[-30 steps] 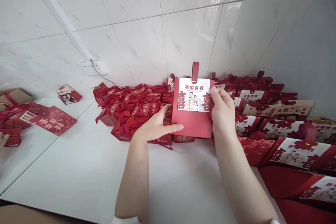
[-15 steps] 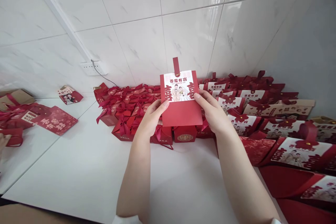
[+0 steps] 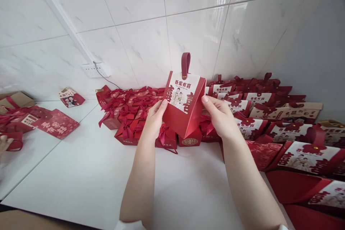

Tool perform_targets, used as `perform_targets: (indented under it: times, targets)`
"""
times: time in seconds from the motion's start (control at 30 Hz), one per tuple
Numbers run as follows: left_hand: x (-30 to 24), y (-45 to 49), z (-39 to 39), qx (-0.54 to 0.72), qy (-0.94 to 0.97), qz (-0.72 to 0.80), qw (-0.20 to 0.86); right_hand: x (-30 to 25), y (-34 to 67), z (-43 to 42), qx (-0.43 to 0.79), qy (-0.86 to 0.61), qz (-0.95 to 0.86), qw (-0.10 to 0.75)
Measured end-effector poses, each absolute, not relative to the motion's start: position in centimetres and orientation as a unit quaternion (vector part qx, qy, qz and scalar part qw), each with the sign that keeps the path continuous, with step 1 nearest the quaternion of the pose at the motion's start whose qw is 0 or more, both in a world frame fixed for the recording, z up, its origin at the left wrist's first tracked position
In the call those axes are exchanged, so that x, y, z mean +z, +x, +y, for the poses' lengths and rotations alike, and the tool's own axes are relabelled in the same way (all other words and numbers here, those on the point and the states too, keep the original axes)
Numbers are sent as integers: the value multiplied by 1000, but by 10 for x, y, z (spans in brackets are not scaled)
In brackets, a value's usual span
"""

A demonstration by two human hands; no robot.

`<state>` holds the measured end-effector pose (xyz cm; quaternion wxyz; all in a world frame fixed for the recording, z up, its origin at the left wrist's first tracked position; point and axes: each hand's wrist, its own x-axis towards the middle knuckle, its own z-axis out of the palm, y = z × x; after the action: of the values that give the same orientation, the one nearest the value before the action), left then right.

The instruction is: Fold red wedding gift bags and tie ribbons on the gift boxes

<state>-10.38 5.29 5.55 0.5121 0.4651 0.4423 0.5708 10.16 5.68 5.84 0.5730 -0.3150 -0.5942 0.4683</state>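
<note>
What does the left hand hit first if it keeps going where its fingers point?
The red gift bag: fingertips of the left hand touch its left side. Past it, probably the small ribboned boxes, though depth is unclear.

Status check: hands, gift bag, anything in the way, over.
Left hand, right hand both grip red gift bag, off the table. Ribboned boxes piled behind.

One head-worn view looks forward and down across the white table (image 3: 81, 172) from its near edge toward the tiled wall (image 3: 188, 25) at its far edge, close enough that the left hand (image 3: 155, 118) and right hand (image 3: 221, 116) hold the gift bag (image 3: 178, 121) mid-frame.
</note>
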Motion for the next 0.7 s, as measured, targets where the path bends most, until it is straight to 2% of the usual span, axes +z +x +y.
perform_targets:
  times: [0.13,0.23,0.43,0.57,0.7]
  targets:
    - [55,-106,53,517,491,474,516,63,102,49,299,-423,-653,553]
    - [58,-102,47,466,551,505,474,61,98,46,167,-479,-661,553]
    - [65,-85,34,413,647,501,400,52,82,43,0,-522,-647,555]
    - [67,-82,33,437,646,460,425,56,73,33,25,-512,-648,563]
    - [62,-92,38,479,600,411,493,66,73,23,172,-475,-646,572]
